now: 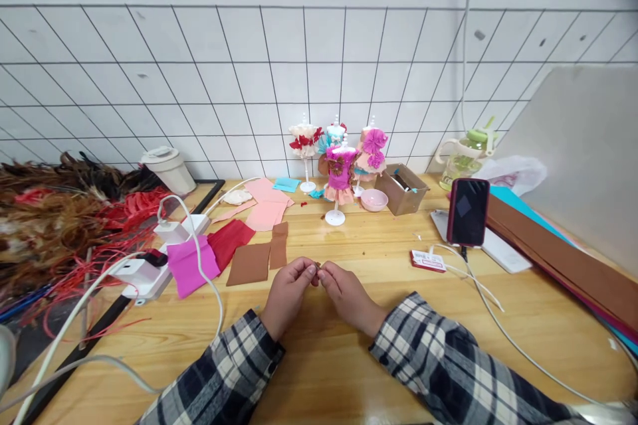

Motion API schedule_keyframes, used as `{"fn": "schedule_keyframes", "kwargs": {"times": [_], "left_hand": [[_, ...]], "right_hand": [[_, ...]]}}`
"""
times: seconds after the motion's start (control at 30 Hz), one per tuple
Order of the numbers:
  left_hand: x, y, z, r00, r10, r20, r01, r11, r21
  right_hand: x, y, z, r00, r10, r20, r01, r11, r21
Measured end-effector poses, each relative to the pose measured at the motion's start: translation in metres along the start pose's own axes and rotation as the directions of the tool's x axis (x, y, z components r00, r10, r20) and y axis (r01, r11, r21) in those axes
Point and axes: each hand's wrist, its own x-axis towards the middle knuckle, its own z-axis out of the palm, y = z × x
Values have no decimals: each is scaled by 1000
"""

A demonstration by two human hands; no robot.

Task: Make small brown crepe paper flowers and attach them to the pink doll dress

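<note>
My left hand and my right hand meet over the middle of the wooden table. Thumbs and fingers of both are pinched on a small brown piece of paper, mostly hidden by the fingertips. Just left of my left hand lie a brown crepe paper square and a narrower brown strip. Beyond the hands stands a small dress form in a magenta top and peach skirt, with brown trim. Several more dressed forms stand close behind it, one with a white and red dress.
Left are red paper, magenta paper, peach sheets, a power strip with cables, and feathers. A pink bowl and cardboard box stand behind. Right are a phone and long brown paper.
</note>
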Motion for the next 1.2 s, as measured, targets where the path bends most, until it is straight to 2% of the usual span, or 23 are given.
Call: {"fn": "schedule_keyframes", "kwargs": {"times": [0.2, 0.37, 0.53, 0.6, 0.73, 0.8, 0.9, 1.0, 1.07, 1.13, 1.2], "left_hand": [[2, -7, -3, 1000, 25, 1, -25, 1000, -14], [5, -8, -4, 996, -74, 49, 76, 996, -39], [5, -12, -4, 974, -112, 197, 144, 977, -154], [5, -12, -4, 972, -90, 216, 119, 985, -126], [4, -10, -2, 970, -67, 234, 77, 996, -34], [4, -8, -2, 967, -96, 237, 114, 991, -65], [3, -6, -2, 963, -186, 196, 226, 952, -205], [3, -5, -3, 936, -318, 148, 349, 888, -298], [2, -4, -4, 902, -383, 199, 430, 836, -341], [1, -5, -5, 884, -374, 281, 463, 786, -409], [1, -5, -4, 888, -327, 323, 451, 751, -481]], "right_hand": [[3, 5, 1, 999, -38, -29, 38, 999, -17], [6, 6, -16, 986, 97, -139, -86, 993, 85], [9, 12, -23, 999, 36, -29, -29, 975, 219], [10, 15, -21, 999, 41, -7, -39, 976, 216], [11, 16, -20, 995, 92, -43, -83, 978, 192], [12, 13, -22, 994, 98, -57, -85, 978, 191], [12, 9, -26, 986, 114, -123, -92, 980, 179], [9, 6, -30, 951, 85, -298, -82, 996, 23], [6, 6, -32, 946, -25, -324, -34, 984, -174], [2, 7, -32, 965, -143, -220, 56, 931, -360], [-1, 7, -30, 975, -210, -76, 147, 861, -487]]}}
